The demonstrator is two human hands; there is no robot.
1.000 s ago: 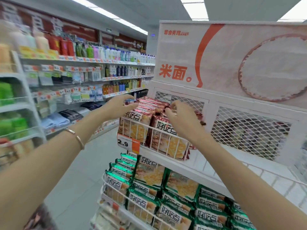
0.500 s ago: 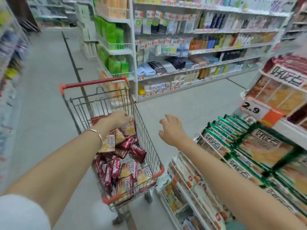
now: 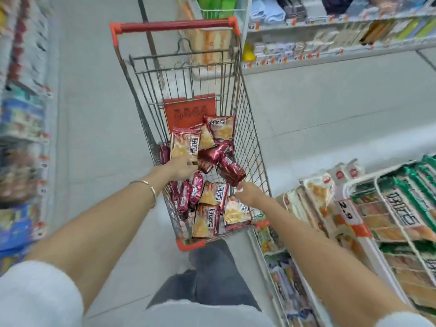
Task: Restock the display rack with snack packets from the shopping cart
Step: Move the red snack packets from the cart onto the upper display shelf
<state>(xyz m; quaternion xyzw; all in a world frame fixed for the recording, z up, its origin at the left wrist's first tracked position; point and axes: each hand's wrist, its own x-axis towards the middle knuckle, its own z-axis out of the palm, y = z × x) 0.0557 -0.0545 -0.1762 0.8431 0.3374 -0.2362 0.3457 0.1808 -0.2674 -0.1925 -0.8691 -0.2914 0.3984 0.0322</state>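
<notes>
The wire shopping cart [image 3: 251,128] with a red handle stands in front of me, and several red snack packets [image 3: 210,208] lie loose in it. My left hand [image 3: 179,168] reaches in and grips the lower edge of one upright red packet [image 3: 185,143]. Near the cart's right wall, my right hand [image 3: 247,193] pinches the bottom corner of a dark red packet [image 3: 232,171]. The white wire display rack [image 3: 361,182] is at my right, with green packets [image 3: 401,208] in rows and a 2.9 price tag [image 3: 345,210].
A long store shelf [image 3: 330,55] with price labels runs behind the cart on the right. Blurred stocked shelves [image 3: 21,138] line the left side of the aisle. Lower rack tiers [image 3: 290,291] hold more packets by my right leg. Grey floor surrounds the cart.
I turned from the rack's top shelf down to the cart. Both hands left the shelved packets, dropped into the cart, and each took hold of a red packet.
</notes>
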